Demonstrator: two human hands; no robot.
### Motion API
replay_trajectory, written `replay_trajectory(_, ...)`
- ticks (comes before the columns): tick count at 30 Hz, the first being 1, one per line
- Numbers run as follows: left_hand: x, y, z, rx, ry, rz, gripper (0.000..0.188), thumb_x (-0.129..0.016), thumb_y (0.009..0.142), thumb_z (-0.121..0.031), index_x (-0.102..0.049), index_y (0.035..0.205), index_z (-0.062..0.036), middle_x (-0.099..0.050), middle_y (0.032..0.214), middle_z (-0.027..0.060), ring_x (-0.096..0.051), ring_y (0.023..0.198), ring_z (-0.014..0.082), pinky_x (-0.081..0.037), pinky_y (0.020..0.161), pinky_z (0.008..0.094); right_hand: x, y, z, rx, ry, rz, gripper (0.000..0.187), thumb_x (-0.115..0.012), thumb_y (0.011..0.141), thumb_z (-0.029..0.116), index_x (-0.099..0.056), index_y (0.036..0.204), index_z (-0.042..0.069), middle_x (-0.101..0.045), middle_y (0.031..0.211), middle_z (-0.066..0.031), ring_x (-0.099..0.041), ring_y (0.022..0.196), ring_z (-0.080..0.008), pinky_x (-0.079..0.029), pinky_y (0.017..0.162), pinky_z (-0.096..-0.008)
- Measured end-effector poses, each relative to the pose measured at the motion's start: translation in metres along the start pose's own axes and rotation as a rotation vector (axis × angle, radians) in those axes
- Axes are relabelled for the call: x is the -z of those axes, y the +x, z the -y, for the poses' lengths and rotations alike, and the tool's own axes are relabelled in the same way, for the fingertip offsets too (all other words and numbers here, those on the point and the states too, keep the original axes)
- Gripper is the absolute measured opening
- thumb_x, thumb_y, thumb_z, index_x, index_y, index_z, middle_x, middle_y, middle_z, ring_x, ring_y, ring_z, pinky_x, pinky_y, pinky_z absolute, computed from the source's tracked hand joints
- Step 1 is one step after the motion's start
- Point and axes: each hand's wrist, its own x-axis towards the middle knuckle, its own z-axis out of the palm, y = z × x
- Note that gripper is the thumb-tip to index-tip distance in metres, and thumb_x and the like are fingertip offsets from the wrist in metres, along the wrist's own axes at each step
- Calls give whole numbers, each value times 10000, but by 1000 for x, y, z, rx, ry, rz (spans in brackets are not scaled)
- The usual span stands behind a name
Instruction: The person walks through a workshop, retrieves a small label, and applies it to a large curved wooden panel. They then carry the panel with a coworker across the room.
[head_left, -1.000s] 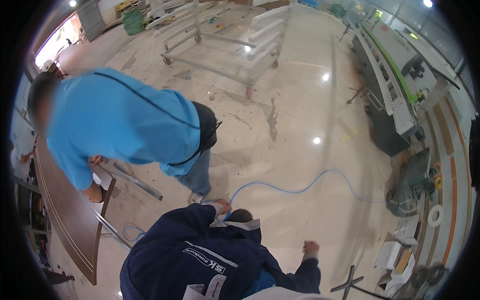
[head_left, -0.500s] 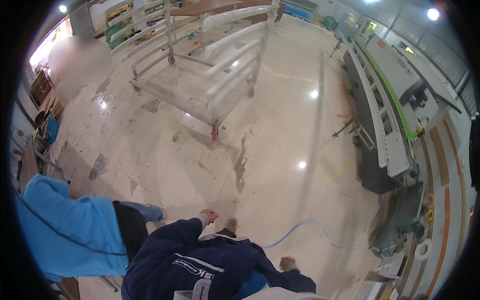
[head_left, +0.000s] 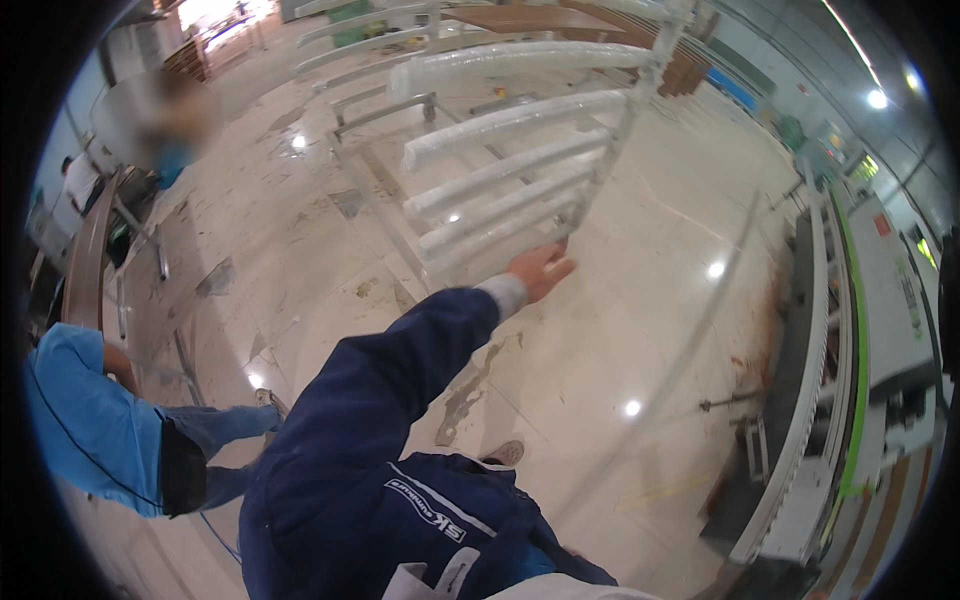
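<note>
My left hand [head_left: 540, 270] reaches forward in a navy sleeve, its fingers stretched out and holding nothing. Just beyond it in the picture stands a metal rack cart with long arms wrapped in clear plastic [head_left: 520, 122]. The fingertips appear close to the rack's lower wrapped arms; whether they touch its frame I cannot tell. My right arm stays low beside my navy jacket [head_left: 400, 500], and no right hand can be made out.
A person in a light blue shirt [head_left: 95, 420] bends at my left beside a brown board [head_left: 92, 260] on metal legs. A long grey machine with a green edge [head_left: 855, 330] lines the right side. Stained pale floor [head_left: 600, 330] lies between.
My left hand has risen from near my body and stretched forward toward the rack. The rack is nearer now. My right hand has dropped out of sight.
</note>
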Motion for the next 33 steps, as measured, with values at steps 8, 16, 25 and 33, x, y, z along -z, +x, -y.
replay_trajectory(8, 49, 262, -118, -405, 224, -552, 576, -673, 833, -487, -582, 1212, -63, -592, 1215, 177, -517, 1185, 352, -388, 1019, 439, 423, 189, 148, 117, 1006, -401, 173, -597, 907, 168, -616, 999, 22, -612, 801, -86, -594, 611, -197, -492, 472, -327)
replay_trajectory(16, 119, 472, -86, -457, 731, -970, 697, -758, 723, -503, -544, 1272, -130, -510, 1315, 101, -435, 1277, 293, -246, 1142, 510, 701, 270, 387, 647, 770, -474, 275, -599, 945, 193, -614, 1112, -26, -653, 930, -98, -638, 735, -186, -541, 601, -305)
replay_trajectory(25, 139, 576, -29, 102, 1036, -518, 827, -760, 704, -540, -509, 1351, -91, -619, 1245, 155, -596, 1138, 336, -479, 968, 420, 1020, 292, 716, 1264, 508, -825, 524, -613, 949, 234, -464, 1362, -52, -639, 1058, -106, -599, 932, -147, -496, 821, -278)
replay_trajectory(33, 115, 614, -48, 260, 1205, -618, 770, -875, 613, -396, -595, 1288, -152, -670, 1172, 113, -657, 1053, 290, -542, 871, 382, 1111, 420, 972, 1867, 159, -1199, 861, -665, 857, 392, -241, 1474, -32, -408, 1422, -237, -472, 1226, -361, -381, 1035, -429)
